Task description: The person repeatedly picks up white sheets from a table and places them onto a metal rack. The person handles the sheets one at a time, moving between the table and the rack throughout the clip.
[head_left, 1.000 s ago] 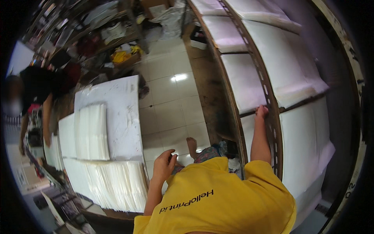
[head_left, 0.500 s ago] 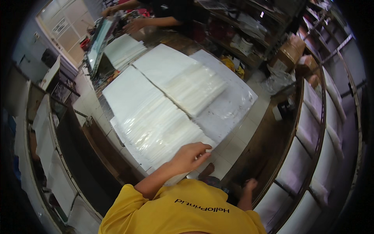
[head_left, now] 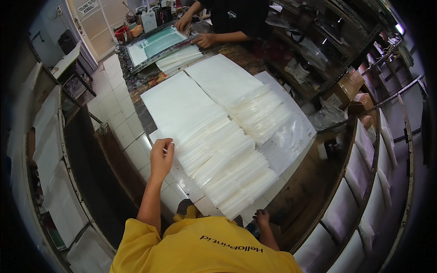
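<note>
Two stacks of glossy white plastic sheets lie side by side on the table: a left stack (head_left: 200,136) and a right stack (head_left: 246,95). Their near ends are fanned out in overlapping steps, and the left one reaches the table's near edge. My left hand (head_left: 161,158) is beside the left stack's left edge, its fingers bent inward and the thumb near them. I see nothing between those fingers. Low beyond the near end of the stacks hangs my right hand (head_left: 261,218), loosely curled, with nothing visible in it and away from the sheets.
Across the table a co-worker's hands (head_left: 205,40) rest on a screen-printing frame (head_left: 157,45) above more white sheets (head_left: 180,58). Racks with white sheets stand at right (head_left: 346,195) and left (head_left: 63,200). Cardboard boxes (head_left: 348,86) sit at the far right, near dark shelving.
My left hand has moved from the stack's near right corner to its left edge. The left stack's near end is spread further. The co-worker's printing frame has come down from tilted to flat.
</note>
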A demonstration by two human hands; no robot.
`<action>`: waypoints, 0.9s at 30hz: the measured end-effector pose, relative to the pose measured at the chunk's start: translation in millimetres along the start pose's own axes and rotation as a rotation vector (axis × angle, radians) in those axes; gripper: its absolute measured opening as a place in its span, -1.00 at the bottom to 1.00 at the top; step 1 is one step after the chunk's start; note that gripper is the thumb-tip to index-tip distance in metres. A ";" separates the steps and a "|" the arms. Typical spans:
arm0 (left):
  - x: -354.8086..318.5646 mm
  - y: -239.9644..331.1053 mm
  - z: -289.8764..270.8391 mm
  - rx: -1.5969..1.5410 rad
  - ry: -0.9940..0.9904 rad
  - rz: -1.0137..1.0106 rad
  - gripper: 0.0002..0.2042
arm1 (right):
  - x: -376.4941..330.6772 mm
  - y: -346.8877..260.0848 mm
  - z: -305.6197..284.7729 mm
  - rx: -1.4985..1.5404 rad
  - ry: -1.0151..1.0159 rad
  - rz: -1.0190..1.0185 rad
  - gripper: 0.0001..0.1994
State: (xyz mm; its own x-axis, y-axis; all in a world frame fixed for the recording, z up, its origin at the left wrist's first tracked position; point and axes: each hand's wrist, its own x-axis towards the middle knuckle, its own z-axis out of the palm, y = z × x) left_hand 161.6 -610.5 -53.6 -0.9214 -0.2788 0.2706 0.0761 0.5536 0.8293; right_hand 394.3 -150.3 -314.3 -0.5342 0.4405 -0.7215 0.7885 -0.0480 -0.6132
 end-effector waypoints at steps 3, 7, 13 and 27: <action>9.9 -29.0 10.5 0.022 0.073 0.026 -0.84 | -9.0 19.7 -3.0 0.008 0.017 0.001 -0.65; 15.6 -61.5 34.4 0.071 0.060 0.051 -0.85 | -4.5 72.2 2.3 0.051 0.018 0.015 -0.69; 21.6 -92.1 40.6 0.056 -0.011 0.010 -0.74 | -44.5 93.3 13.0 -0.070 0.191 0.084 -0.71; 22.8 -136.5 39.1 -0.117 0.291 -0.187 -0.64 | -348.9 -324.4 -80.6 0.249 -0.517 -1.429 -0.45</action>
State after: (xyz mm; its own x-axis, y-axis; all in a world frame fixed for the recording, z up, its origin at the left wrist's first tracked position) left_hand 115.3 -661.7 -179.9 -0.7779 -0.5877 0.2226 -0.0253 0.3833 0.9233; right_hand 349.5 -216.2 162.3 -0.8606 -0.0987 0.4996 -0.4986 -0.0363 -0.8661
